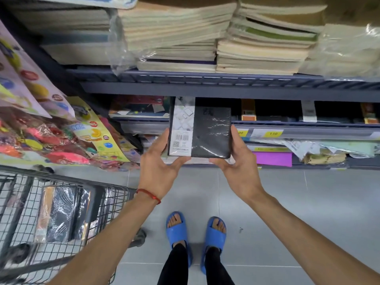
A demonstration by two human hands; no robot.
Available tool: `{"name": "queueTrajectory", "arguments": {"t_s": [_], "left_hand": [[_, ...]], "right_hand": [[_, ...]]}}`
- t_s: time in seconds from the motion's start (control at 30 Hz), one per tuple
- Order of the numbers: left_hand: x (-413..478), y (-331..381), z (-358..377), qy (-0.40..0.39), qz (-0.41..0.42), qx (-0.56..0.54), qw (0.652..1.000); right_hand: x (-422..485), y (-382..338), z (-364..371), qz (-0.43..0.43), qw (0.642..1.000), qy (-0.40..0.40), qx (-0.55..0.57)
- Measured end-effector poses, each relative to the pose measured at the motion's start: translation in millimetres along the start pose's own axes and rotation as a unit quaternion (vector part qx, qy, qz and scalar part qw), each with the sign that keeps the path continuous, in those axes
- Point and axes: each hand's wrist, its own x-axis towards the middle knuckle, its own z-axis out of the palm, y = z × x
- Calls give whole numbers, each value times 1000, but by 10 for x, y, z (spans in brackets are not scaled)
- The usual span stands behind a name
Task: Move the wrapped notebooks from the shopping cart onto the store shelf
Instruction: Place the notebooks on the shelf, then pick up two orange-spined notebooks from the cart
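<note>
A black notebook (209, 130) wrapped in clear film, with a white barcode band on its left side, is held flat in front of the middle shelf (287, 123). My left hand (160, 167) grips its near left corner, thumb under the front edge. My right hand (238, 165) grips its near right corner and right side. More wrapped black notebooks (61, 212) lie in the wire shopping cart (115, 194) at the lower left.
The upper shelf (205, 81) carries tall stacks of exercise books (257, 44). Colourful packaged toys (51, 136) hang at the left. Yellow price tags (272, 133) line the shelf edge, papers lie on the lowest shelf. My feet in blue slippers (195, 235) stand on grey floor tiles.
</note>
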Motion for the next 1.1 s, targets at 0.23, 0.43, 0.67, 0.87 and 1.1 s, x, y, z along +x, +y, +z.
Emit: {"name": "queueTrajectory", "arguments": {"t_s": [0.23, 0.43, 0.67, 0.87, 1.1], "left_hand": [[150, 66, 121, 80, -20, -49, 995], [258, 81, 181, 126, -39, -43, 990], [277, 124, 201, 119, -45, 13, 992], [-21, 292, -61, 65, -36, 116, 991], [-594, 472, -553, -17, 54, 356, 933]], "right_hand": [[206, -15, 36, -10, 999, 40, -10], [364, 115, 65, -1, 996, 92, 18], [289, -14, 127, 16, 992, 125, -8], [-291, -275, 88, 8, 965, 158, -209], [-1037, -696, 184, -54, 905, 111, -407]]}}
